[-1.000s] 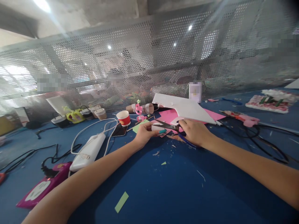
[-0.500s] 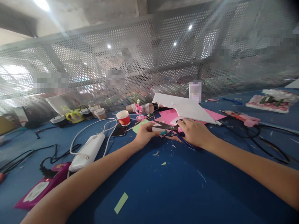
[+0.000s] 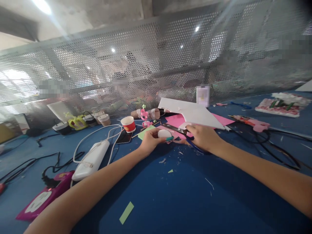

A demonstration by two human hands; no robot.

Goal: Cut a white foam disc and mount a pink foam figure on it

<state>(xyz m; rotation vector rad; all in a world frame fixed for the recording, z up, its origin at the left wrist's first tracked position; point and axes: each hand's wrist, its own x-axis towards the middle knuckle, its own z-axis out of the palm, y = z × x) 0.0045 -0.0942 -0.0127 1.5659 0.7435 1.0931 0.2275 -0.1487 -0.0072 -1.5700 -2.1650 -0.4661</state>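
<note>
My left hand (image 3: pixel 151 140) pinches a small rounded white piece (image 3: pixel 164 133), paper or foam, between thumb and fingers. Dark-bladed scissors (image 3: pixel 174 128) with blue handles are in my right hand (image 3: pixel 201 136), whose fingers close round the grips. The blades point left and pass just behind the white piece; whether they touch it I cannot tell. Beyond my hands lie white sheets (image 3: pixel 201 113) on pink paper (image 3: pixel 175 121). A green sheet (image 3: pixel 144 132) lies behind my left hand.
A red paper cup (image 3: pixel 128 124) stands by a phone (image 3: pixel 124 137). Left are a white power strip (image 3: pixel 91 161) and a purple box (image 3: pixel 44 198) with cables. A pink glue gun (image 3: pixel 253 123) with a cord lies right. Small scraps and a green strip (image 3: pixel 126 213) lie in front.
The scissors have swung back from across the white piece, so its rounded shape now shows. Both hands stay in nearly the same place, and the view has shifted slightly.
</note>
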